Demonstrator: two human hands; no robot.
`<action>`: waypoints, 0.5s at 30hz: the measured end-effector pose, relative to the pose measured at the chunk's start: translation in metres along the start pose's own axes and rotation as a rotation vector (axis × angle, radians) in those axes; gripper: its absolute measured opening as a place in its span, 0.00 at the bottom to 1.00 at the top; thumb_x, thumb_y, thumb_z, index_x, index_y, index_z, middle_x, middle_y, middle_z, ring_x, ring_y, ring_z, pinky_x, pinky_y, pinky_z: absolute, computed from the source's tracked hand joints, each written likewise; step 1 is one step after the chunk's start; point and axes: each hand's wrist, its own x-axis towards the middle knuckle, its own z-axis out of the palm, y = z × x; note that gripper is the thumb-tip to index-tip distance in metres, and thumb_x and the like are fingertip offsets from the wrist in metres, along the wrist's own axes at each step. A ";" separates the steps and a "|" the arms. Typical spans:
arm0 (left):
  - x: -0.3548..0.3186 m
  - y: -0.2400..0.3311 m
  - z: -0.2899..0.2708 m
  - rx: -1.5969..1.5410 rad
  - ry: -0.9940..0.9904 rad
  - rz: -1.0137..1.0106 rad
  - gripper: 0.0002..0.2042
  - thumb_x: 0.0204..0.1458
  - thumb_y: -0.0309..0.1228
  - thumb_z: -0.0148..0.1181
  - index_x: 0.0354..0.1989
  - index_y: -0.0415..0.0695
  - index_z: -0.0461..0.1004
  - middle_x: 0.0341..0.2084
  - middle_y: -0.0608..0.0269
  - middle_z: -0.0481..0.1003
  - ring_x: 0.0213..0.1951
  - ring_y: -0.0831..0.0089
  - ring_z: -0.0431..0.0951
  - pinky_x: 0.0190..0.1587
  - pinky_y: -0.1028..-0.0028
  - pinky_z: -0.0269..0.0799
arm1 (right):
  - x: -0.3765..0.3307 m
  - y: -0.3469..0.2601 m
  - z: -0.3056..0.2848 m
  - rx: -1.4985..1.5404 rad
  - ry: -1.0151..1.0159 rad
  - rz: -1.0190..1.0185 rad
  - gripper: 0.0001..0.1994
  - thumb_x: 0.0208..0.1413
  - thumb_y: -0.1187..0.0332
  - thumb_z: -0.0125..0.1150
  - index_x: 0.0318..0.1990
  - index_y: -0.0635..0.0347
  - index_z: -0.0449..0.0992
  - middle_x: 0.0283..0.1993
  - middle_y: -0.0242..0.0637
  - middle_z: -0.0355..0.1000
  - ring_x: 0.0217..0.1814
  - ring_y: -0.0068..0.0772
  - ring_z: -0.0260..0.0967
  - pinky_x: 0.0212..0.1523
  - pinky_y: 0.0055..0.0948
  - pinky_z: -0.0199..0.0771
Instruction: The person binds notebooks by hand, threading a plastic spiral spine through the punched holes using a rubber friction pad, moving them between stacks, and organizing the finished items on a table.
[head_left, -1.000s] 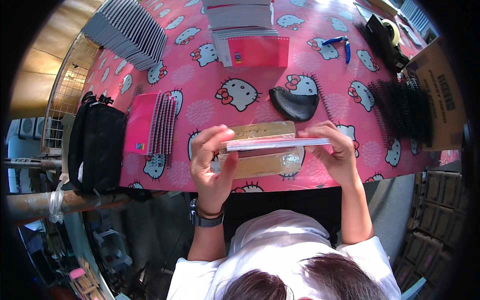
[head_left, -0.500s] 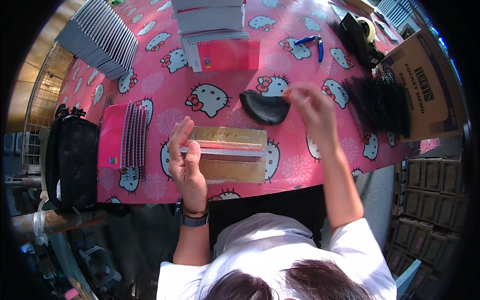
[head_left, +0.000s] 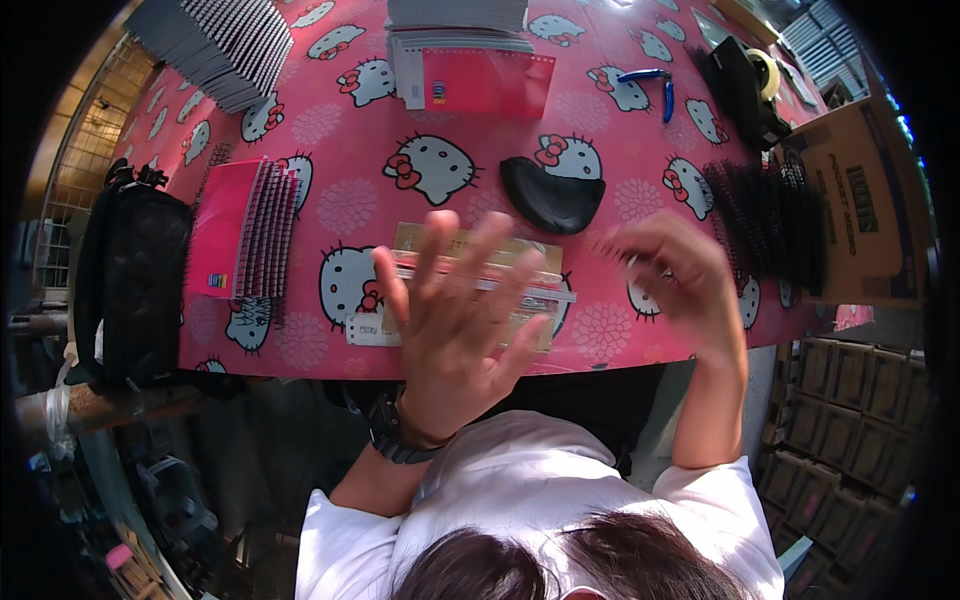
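Note:
My left hand (head_left: 458, 315) is spread open, palm down, over a brown block-like holder (head_left: 535, 338) near the table's front edge. A thin notepad (head_left: 552, 293) stands on edge in the holder, mostly hidden by the fingers. Left of the hand, a small white paper piece with punched holes (head_left: 370, 330) lies on the table. My right hand (head_left: 685, 270) hovers to the right of the holder, fingers curled together and blurred. What they pinch, if anything, cannot be made out. Beyond the holder sits a black curved dish (head_left: 552, 195).
Pink spiral notepads (head_left: 240, 230) stand in a row at left, beside a black bag (head_left: 145, 285). Notepad stacks (head_left: 470, 60) (head_left: 225, 45) rise at the back. Blue nippers (head_left: 665, 90), a tape dispenser (head_left: 750, 95), black coils (head_left: 765, 215) and a cardboard box (head_left: 865, 200) occupy the right.
My left hand has opened out and moved right over the holder. My right hand has come back from the black dish toward me. The punched white paper now shows at left.

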 end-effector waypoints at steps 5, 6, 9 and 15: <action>0.010 -0.003 0.012 -0.149 -0.075 0.027 0.09 0.43 0.27 0.68 0.35 0.52 0.81 0.35 0.73 0.76 0.42 0.70 0.74 0.55 0.63 0.58 | -0.019 0.005 0.016 0.043 0.007 0.020 0.14 0.45 0.85 0.64 0.41 0.63 0.79 0.36 0.34 0.71 0.36 0.26 0.72 0.35 0.24 0.73; 0.014 -0.003 0.013 -0.158 -0.020 0.074 0.10 0.42 0.27 0.69 0.34 0.51 0.81 0.30 0.74 0.75 0.36 0.72 0.72 0.45 0.67 0.59 | -0.020 0.005 0.017 0.059 0.022 0.024 0.14 0.44 0.85 0.65 0.41 0.63 0.79 0.35 0.35 0.70 0.36 0.26 0.72 0.35 0.24 0.73; 0.013 -0.004 0.013 -0.179 -0.043 0.068 0.10 0.41 0.27 0.69 0.34 0.52 0.81 0.31 0.74 0.76 0.37 0.72 0.73 0.45 0.68 0.59 | -0.016 0.006 0.019 -0.003 0.106 -0.037 0.15 0.42 0.84 0.66 0.40 0.62 0.79 0.35 0.35 0.70 0.35 0.28 0.72 0.34 0.25 0.72; 0.015 -0.005 0.013 -0.189 -0.037 0.072 0.09 0.41 0.26 0.69 0.33 0.52 0.80 0.30 0.74 0.76 0.36 0.72 0.72 0.45 0.69 0.58 | -0.015 0.005 0.017 -0.033 -0.013 -0.067 0.14 0.39 0.82 0.68 0.37 0.62 0.80 0.32 0.35 0.73 0.34 0.29 0.71 0.35 0.26 0.71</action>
